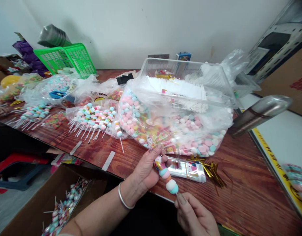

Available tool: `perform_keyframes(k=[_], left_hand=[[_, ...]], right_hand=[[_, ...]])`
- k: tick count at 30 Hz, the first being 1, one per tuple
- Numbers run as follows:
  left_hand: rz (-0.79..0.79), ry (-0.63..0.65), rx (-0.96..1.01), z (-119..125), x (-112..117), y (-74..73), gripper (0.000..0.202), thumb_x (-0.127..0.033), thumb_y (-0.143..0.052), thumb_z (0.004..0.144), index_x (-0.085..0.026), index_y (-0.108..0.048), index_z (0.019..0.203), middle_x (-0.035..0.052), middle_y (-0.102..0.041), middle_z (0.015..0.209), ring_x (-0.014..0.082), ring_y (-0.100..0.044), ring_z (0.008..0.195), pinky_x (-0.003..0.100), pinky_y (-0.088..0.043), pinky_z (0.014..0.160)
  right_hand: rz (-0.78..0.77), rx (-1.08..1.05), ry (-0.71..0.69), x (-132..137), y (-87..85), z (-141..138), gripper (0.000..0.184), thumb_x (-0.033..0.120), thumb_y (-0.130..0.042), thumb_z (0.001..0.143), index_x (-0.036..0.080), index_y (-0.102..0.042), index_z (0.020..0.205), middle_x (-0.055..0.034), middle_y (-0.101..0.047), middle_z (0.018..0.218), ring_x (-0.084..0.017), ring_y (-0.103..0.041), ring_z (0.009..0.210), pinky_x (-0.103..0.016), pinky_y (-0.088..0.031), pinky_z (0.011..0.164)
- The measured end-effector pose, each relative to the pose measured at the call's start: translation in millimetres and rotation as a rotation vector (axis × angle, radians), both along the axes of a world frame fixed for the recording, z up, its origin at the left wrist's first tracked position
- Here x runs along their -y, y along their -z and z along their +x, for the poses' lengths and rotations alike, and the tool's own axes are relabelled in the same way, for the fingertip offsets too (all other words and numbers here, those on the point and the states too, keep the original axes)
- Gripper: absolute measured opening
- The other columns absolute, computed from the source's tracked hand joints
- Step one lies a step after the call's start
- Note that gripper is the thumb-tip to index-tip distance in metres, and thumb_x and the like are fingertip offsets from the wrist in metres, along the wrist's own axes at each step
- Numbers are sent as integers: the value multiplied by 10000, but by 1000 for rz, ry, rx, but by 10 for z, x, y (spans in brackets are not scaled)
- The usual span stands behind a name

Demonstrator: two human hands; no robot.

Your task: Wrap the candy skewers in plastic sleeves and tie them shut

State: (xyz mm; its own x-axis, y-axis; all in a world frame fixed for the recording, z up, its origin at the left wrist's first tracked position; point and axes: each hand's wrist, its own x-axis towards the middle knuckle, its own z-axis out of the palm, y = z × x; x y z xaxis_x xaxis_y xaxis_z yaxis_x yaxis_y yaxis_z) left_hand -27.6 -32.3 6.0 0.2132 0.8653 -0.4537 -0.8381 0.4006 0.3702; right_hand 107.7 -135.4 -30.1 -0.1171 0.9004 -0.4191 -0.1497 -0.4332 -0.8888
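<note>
A marshmallow skewer [172, 186] of pink, white, orange and blue pieces slants between my hands at the table's front edge. My left hand [147, 168], with a bangle at the wrist, pinches its upper end, where shiny clear plastic with coloured print shows. Lower down, my right hand [194, 213] grips the stick just under the blue piece. Beside my left fingers lies a stack of printed clear wrappers [187, 169]. Gold twist ties [212, 170] are spread to its right. Behind my hands sits a large bag of loose marshmallows [133, 114].
Finished skewers [95, 116] lie in rows at left, with one single skewer [118, 129] apart. A clear plastic bin [227, 85] holds white sticks. A steel flask [261, 114] leans at right. Below the table, a cardboard box [25, 206] contains skewers. A green basket [65, 59] stands behind.
</note>
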Motion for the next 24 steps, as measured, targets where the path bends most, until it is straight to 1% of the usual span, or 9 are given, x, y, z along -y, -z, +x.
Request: perform_keyframes(k=[3, 6, 9, 12, 15, 17, 19, 22, 24], left_hand=[[5, 20, 7, -2, 12, -7, 261, -242, -782, 721, -131, -546, 744, -48, -526, 672, 28, -477, 520, 198, -515, 595], [0, 11, 6, 1, 12, 1, 271, -239, -784, 717, -132, -537, 738, -52, -523, 671, 25, -470, 513, 200, -514, 604], [-53, -41, -19, 22, 7, 18, 273, -239, -784, 716, -132, -534, 730, -49, -529, 662, 34, -477, 508, 217, -516, 603], [-84, -68, -32, 60, 11, 16, 278, -255, -778, 726, -133, -529, 708, -48, -524, 641, 38, -464, 497, 225, -509, 593], [-84, -44, -31, 99, 27, -1, 289, -283, -772, 733, -134, -527, 694, -50, -509, 622, 42, -458, 495, 220, -499, 575], [-80, -30, -21, 115, 38, -5, 291, -288, -774, 731, -135, -528, 702, -50, -507, 624, 42, -458, 496, 216, -493, 567], [-75, -22, -1, 119, 47, 5, 283, -285, -777, 728, -139, -535, 729, -51, -516, 637, 41, -462, 496, 221, -500, 582], [-63, 0, 48, 102, 52, 34, 272, -283, -778, 727, -152, -544, 777, -56, -523, 645, 42, -473, 495, 232, -512, 616], [-47, 18, 93, 87, 55, 48, 279, -296, -776, 729, -157, -542, 791, -63, -513, 635, 41, -470, 488, 230, -512, 623]], right_hand=[[-77, -173, 3, -5, 36, -25, 482, 649, -597, 775, 182, -551, 669, 115, -221, 476, -41, -157, 408, -211, -133, 422], [0, -94, 75, 16, 5, -78, 425, 586, -606, 804, 187, -547, 670, 100, -264, 494, -50, -191, 425, -207, -153, 429], [273, 248, 154, 41, -15, -126, 324, 487, -606, 833, 201, -579, 681, 46, -416, 547, -90, -356, 484, -217, -271, 467], [598, 590, 196, 49, 17, -149, 204, 367, -581, 860, 220, -628, 726, 2, -550, 634, -131, -491, 567, -246, -380, 584], [750, 763, 203, 42, 50, -147, 157, 308, -571, 865, 228, -649, 755, -16, -595, 653, -145, -526, 582, -264, -393, 624], [688, 753, 196, 29, 48, -136, 168, 325, -578, 867, 226, -652, 753, -9, -585, 633, -136, -512, 561, -260, -383, 602], [521, 595, 153, 7, 32, -122, 250, 396, -576, 870, 215, -623, 705, 9, -534, 595, -117, -468, 529, -243, -364, 551], [161, 152, 64, -36, 6, -101, 409, 552, -588, 829, 195, -537, 634, 62, -360, 514, -70, -309, 438, -209, -254, 422], [-52, -138, 50, -60, -13, -89, 453, 592, -622, 791, 191, -493, 625, 100, -262, 497, -38, -195, 403, -191, -168, 389]])
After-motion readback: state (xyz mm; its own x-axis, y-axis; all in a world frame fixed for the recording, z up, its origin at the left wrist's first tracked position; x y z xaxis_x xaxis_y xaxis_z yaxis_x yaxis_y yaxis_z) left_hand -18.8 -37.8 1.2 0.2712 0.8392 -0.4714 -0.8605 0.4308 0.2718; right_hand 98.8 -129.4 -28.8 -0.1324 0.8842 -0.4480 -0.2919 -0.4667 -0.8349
